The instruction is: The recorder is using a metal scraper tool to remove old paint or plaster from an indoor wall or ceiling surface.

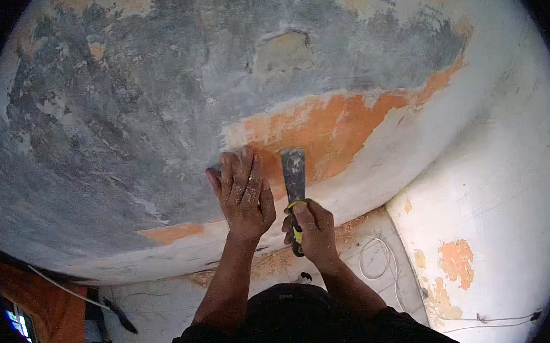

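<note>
Gripping 1 scraper [295, 181] in your right hand [317, 229]; your left hand [248, 202], loosely spread, seems to rest against patchy grey-and-orange surface [156, 116].

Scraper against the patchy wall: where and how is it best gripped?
Probably by its black-and-yellow handle, from the picture's lower side, as the right hand does: the broad flat blade points toward the top, leaving the handle lowermost.

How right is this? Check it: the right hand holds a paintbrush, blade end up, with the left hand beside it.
Wrong tool: the head view shows the right hand holding a scraper, not a paintbrush, blade end up, with the left hand beside it.
</note>
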{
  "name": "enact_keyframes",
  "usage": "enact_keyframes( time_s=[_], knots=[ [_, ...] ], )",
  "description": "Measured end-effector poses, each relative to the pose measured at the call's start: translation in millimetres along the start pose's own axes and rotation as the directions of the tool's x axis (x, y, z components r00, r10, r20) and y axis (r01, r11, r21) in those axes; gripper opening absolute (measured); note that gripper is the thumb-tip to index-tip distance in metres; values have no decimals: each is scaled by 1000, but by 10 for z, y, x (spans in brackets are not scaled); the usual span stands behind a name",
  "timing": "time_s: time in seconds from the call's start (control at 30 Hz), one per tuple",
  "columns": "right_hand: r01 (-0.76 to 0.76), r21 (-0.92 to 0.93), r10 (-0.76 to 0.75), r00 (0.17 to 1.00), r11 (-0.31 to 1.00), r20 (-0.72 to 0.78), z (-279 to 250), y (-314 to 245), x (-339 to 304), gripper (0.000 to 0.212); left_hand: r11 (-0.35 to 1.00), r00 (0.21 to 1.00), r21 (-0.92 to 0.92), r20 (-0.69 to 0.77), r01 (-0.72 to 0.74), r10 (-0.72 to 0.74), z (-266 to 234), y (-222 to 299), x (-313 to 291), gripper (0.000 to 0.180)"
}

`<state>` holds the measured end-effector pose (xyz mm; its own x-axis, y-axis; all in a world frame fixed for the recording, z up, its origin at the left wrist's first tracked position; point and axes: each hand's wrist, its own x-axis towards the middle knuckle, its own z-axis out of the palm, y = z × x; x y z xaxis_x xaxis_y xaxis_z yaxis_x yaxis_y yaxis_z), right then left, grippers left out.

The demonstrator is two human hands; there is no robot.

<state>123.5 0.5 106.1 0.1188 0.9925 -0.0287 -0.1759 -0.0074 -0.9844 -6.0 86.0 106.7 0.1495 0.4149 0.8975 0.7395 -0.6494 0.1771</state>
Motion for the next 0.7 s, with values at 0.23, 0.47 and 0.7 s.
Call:
enact_keyframes(
  time_s=[0.23, 0.47, 0.7],
  knots=[
    [41, 39, -44, 997, 998, 57, 95, 140, 70, 35, 998, 999, 50, -34, -25, 27, -6, -92, -38, 38],
    [70, 14, -72, 983, 997, 170, 324, 284, 112, 32, 978, 994, 197, -96, 63, -44, -246, -424, -282, 36],
    [-9, 45, 1, 983, 999, 182, 463, 42, 50, 31, 977, 993, 175, -41, 120, -114, -376, -373, -323, 36]
  ],
)
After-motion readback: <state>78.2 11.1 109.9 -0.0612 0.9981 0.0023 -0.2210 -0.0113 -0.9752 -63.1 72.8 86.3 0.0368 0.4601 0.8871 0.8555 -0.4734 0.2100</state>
